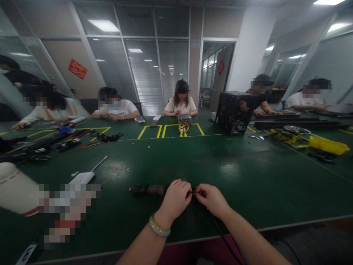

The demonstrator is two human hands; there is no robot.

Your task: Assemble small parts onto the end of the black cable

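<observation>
A dark, tube-shaped tool (154, 190) with a brownish middle and a narrow metal tip at its left end lies along the green table in front of me. My left hand (176, 197) is closed over its right end, with the fingertips curled down. Close beside it, my right hand (211, 197) is pinched around a thin black cable (224, 237), which hangs over the table's near edge toward my lap. The fingertips of both hands almost meet, and the join between tool and cable is mostly hidden by them.
To the left are a white container (16, 187) and a white power strip (82, 178). A black computer case (233, 112) stands at the back right, near a yellow tool (327, 144). Cables (102, 138) lie at the far left. Several people sit around the table (248, 165).
</observation>
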